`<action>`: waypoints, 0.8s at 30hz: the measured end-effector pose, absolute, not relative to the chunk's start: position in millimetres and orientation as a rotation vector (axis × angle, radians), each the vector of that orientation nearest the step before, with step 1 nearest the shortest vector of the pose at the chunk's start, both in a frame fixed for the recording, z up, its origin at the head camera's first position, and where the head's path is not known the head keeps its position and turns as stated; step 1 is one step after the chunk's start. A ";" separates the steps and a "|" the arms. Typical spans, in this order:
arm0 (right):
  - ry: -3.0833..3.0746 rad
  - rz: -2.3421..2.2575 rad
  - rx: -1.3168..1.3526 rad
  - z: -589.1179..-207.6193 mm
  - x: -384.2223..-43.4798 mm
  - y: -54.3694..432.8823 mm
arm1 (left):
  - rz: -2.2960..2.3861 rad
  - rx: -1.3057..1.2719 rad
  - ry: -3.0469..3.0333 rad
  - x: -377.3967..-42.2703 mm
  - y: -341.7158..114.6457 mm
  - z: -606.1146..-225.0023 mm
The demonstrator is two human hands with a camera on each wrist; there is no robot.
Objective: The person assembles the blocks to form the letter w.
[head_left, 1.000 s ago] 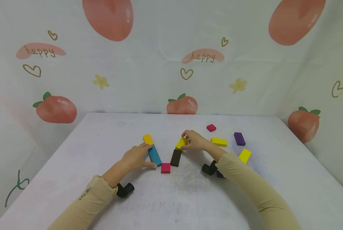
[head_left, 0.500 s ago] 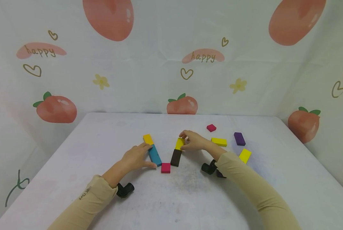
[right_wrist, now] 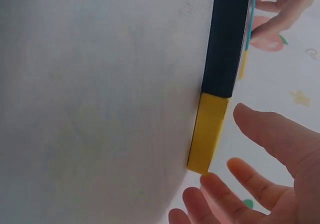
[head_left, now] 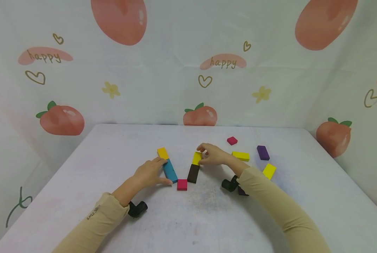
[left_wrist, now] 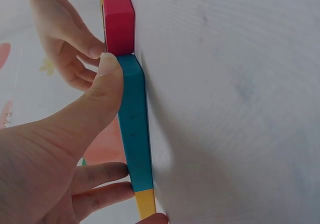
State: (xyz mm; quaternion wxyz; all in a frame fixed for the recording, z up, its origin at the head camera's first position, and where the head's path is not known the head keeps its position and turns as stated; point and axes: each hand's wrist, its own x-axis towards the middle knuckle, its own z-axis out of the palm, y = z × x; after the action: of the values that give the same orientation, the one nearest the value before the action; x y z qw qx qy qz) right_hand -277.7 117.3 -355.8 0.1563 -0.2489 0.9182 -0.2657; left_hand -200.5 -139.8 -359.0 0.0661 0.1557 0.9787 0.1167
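In the head view, wooden blocks form a V shape on the white table. Its left arm is a blue block (head_left: 171,171) with an orange-yellow block (head_left: 163,153) at its far end. A red block (head_left: 182,185) lies at the bottom. A dark block (head_left: 193,174) and a yellow block (head_left: 197,158) make the right arm. My left hand (head_left: 148,173) rests against the blue block, thumb (left_wrist: 107,76) near its red end and fingers along its side. My right hand (head_left: 214,155) is at the yellow block, a fingertip at its far end, thumb slightly apart from it.
To the right lie a yellow block (head_left: 240,156), a purple block (head_left: 263,153), another yellow block (head_left: 269,171) and a small red block (head_left: 232,140). A dark block (head_left: 242,192) is partly hidden by the right sleeve (head_left: 270,200). A peach-printed cloth (head_left: 163,70) hangs behind the table.
The yellow block on the right arm has turned from a slant to line up with the dark block, and the right fingers have loosened from it. The left hand has stayed still.
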 end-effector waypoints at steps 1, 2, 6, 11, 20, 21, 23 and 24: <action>2.631 -0.762 -0.719 -355.5 -277.9 118.4 | 0.351 0.469 2.952 -200.4 -139.7 -358.7; 2.633 -0.767 -0.723 -355.2 -278.1 119.7 | 0.349 0.468 2.952 -200.5 -139.6 -358.5; 2.648 -0.787 -0.758 -354.4 -280.2 126.8 | 0.346 0.468 2.952 -199.8 -139.3 -357.7; 2.683 -0.790 -0.788 -351.8 -283.5 137.5 | 0.350 0.472 2.953 -199.4 -139.5 -357.2; 2.772 -0.847 -0.686 -343.7 -291.7 162.3 | 0.345 0.473 2.956 -199.9 -139.5 -357.4; 2.787 -0.847 -0.649 -343.2 -293.5 165.5 | 0.345 0.472 2.955 -199.9 -139.5 -357.4; 2.821 -0.842 -0.587 -342.7 -297.5 172.3 | 0.346 0.469 2.952 -200.0 -139.2 -357.4; 2.840 -0.839 -0.567 -342.8 -300.0 176.1 | 0.347 0.469 2.951 -199.9 -139.1 -357.3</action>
State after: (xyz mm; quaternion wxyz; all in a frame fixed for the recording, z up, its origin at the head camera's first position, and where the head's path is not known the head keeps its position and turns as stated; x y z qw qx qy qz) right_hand -300.0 176.1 -342.8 0.0633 -0.1877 0.9400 -0.2778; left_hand -199.9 -139.1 -357.3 0.0667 0.1555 0.9788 0.1152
